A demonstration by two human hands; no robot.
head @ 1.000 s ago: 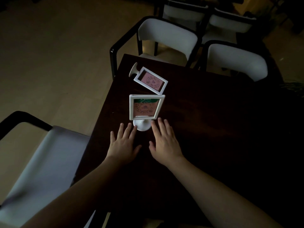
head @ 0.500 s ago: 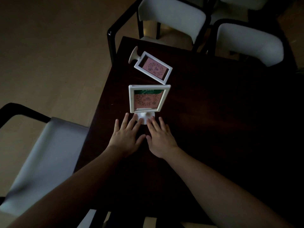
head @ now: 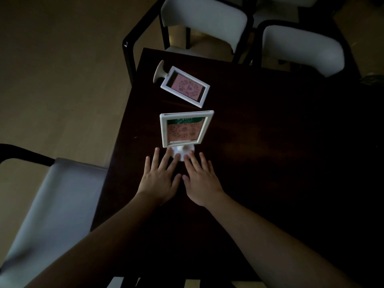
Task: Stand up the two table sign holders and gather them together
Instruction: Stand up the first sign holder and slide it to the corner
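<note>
One white sign holder (head: 184, 129) stands upright on its round foot near the middle of the dark table (head: 270, 132), showing a pink and green card. A second white sign holder (head: 185, 86) lies flat beyond it, its round foot pointing to the far left corner. My left hand (head: 160, 175) and my right hand (head: 201, 177) rest flat on the table side by side, fingers spread. Their fingertips touch the front of the standing holder's foot. Neither hand grips anything.
Two white-cushioned chairs with black frames (head: 205, 19) (head: 301, 46) stand at the far edge of the table. Another chair (head: 54, 200) is at the left side. The table's left edge runs close to both holders. The room is dim.
Both hands slid forward and together until their fingertips met the standing holder's foot. The view has shifted slightly. The lying holder has not moved.
</note>
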